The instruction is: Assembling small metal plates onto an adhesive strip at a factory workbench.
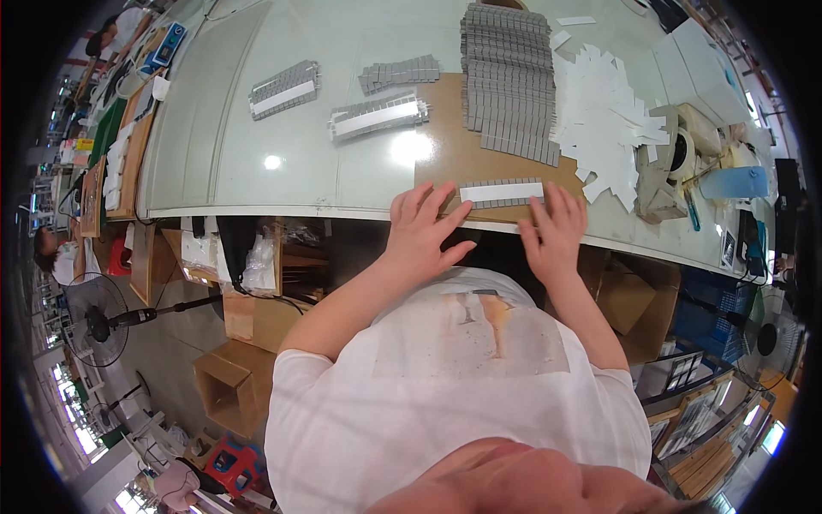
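Observation:
A grey segmented strip with a white paper strip (501, 193) on top lies at the table's front edge, on a brown board. My left hand (419, 230) is open with its fingers spread, and a fingertip touches the strip's left end. At the other end, my right hand (553, 231) has its fingers stretched out, fingertips on or beside the strip. Beyond it rises a long overlapping stack of grey segmented strips (509, 81). Many loose white paper strips (604, 116) lie heaped to the right of that stack.
Small bundles of grey strips lie further left: one (285, 89), another (400, 74) and a white-topped one (378, 116). A tape dispenser (664, 167), a blue bottle (735, 182) and a white box (700, 70) stand at the right. A fan (98, 324) is at the left.

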{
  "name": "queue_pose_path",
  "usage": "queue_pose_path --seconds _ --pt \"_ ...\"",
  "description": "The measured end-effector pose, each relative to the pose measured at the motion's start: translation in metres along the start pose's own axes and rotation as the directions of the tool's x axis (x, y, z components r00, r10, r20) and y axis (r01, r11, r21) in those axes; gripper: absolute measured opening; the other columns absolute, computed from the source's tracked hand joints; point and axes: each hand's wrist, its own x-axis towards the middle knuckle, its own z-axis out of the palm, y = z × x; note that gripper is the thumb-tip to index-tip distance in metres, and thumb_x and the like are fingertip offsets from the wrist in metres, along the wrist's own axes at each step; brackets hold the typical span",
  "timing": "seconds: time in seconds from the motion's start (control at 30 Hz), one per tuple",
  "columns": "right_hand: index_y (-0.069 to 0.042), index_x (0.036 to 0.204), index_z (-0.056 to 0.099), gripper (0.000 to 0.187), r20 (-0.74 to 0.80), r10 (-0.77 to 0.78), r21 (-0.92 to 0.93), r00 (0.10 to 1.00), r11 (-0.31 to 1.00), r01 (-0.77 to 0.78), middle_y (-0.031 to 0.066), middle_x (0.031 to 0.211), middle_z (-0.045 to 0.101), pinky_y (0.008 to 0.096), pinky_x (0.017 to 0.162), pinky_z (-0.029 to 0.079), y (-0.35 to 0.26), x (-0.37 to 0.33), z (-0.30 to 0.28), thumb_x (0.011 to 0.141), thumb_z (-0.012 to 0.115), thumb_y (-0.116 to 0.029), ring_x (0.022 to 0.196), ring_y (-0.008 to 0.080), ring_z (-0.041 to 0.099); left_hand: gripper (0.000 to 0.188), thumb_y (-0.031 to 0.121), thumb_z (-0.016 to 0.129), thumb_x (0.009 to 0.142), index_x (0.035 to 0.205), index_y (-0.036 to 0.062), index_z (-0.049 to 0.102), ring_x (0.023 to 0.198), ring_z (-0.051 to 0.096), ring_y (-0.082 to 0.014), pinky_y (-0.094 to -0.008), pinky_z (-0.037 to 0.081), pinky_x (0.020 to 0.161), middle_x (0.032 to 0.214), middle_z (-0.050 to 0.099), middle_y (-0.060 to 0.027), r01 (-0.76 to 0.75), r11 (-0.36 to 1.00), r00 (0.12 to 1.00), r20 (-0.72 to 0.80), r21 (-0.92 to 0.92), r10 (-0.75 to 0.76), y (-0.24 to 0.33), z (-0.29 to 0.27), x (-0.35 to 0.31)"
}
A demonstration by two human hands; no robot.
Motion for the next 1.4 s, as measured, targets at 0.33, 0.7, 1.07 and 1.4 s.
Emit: queue_pose_path --seconds 0.33,0.7,1.07,1.4 --pt "-0.003 0.131 0.063 0.056 0.187 -0.260 0.286 0.947 0.937 0.201 0.0160 0.148 0.054 0.0578 0.117 0.031 -0.026 -0.002 0.007 0.086 0.076 -0.033 0.137 0.0391 0.047 0.028 0.024 0.061 0.105 0.119 0.0011 0.069 0.082 0.071 -0.0165 -0.0260 0.050 0.061 0.107 0.075 -0.0106 0.687 -0.387 0.371 0.755 -0.615 -0.541 0.000 -0.006 -0.037" --pt "0.000 0.148 0.048 0.070 0.222 0.108 -0.155 0.969 0.985 -0.074 0.0197 0.158 0.042 0.0560 0.121 0.022 0.011 0.032 0.012 0.098 0.060 -0.048 0.147 0.0374 0.036 0.030 0.027 0.071 0.096 0.108 -0.0005 0.071 0.063 0.065 -0.0119 -0.0252 0.046 0.053 0.094 0.076 -0.0097 0.631 0.140 0.555 0.318 -0.763 -0.769 -0.113 -0.085 0.060" --pt "0.001 0.144 0.051 0.071 0.136 0.140 -0.040 0.981 0.990 -0.136 0.0213 0.153 0.047 0.0578 0.118 0.028 0.020 -0.016 -0.018 0.092 0.071 -0.043 0.141 0.0406 0.043 0.033 0.039 0.080 0.087 0.094 0.0078 0.071 0.078 0.065 -0.0290 -0.0432 0.053 0.072 0.084 0.069 -0.0098 0.539 0.843 0.839 -0.089 0.002 -0.536 -0.107 -0.066 0.069" --pt "0.001 0.146 0.050 0.069 0.197 0.117 -0.205 0.973 0.976 -0.076 0.0187 0.156 0.046 0.0573 0.118 0.028 0.076 -0.031 -0.040 0.095 0.067 -0.043 0.142 0.0399 0.042 0.055 0.035 0.082 0.079 0.124 0.0063 0.068 0.123 0.052 -0.0313 -0.0484 0.038 0.108 0.129 0.061 -0.0077 -0.181 0.982 0.982 0.044 -0.056 0.183 0.001 0.013 0.050"
